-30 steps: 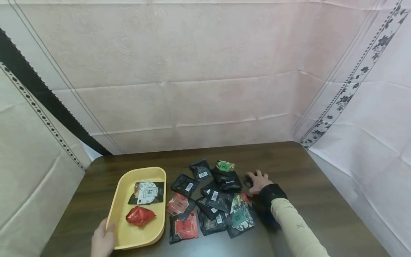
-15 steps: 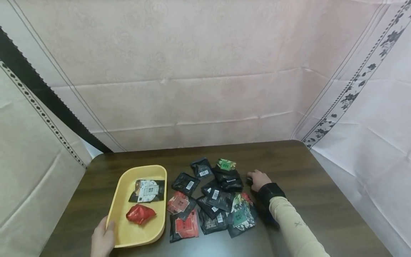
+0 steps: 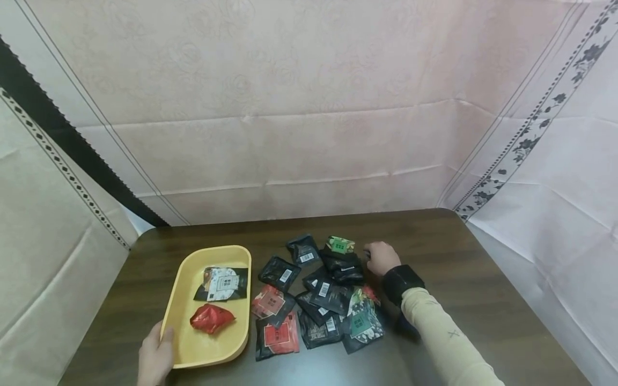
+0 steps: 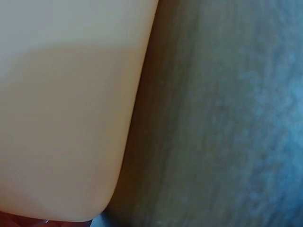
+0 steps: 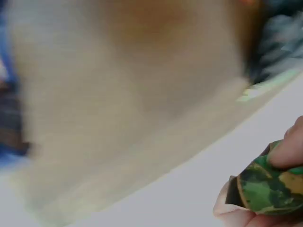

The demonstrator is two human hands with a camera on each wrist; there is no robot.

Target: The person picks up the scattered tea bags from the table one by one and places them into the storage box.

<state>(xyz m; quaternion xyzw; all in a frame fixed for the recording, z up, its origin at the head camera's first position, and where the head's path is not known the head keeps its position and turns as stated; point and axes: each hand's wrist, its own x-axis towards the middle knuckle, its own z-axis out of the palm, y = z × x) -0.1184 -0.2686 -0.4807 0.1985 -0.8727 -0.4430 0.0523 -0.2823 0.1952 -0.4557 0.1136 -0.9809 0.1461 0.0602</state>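
Observation:
My left hand [image 3: 155, 355] grips the near left rim of a yellow tray [image 3: 205, 346], thumb on the inside. In the tray lie a black packet with a white label [image 3: 224, 283] and a crumpled red foil packet [image 3: 211, 318]. To the right of the packet pile, my right hand [image 3: 383, 258] holds a small packet. The right wrist view shows that packet [image 5: 265, 187] pinched between thumb and fingers, green-patterned with a dark edge. A pale tray wall [image 4: 71, 132] fills the left of the left wrist view.
Right of the tray, several packets lie in a loose, overlapping pile: black ones [image 3: 280, 275], red-labelled ones [image 3: 277, 335], a large green-labelled one [image 3: 362, 324] and a small green-topped one [image 3: 340, 244]. The brown table [image 3: 463, 300] ends at white cloth hangings [image 3: 309, 150].
My right hand has gone from spread fingers over a small dark packet to gripping it, then has shifted slightly left and away from me. The left hand stays on the tray rim.

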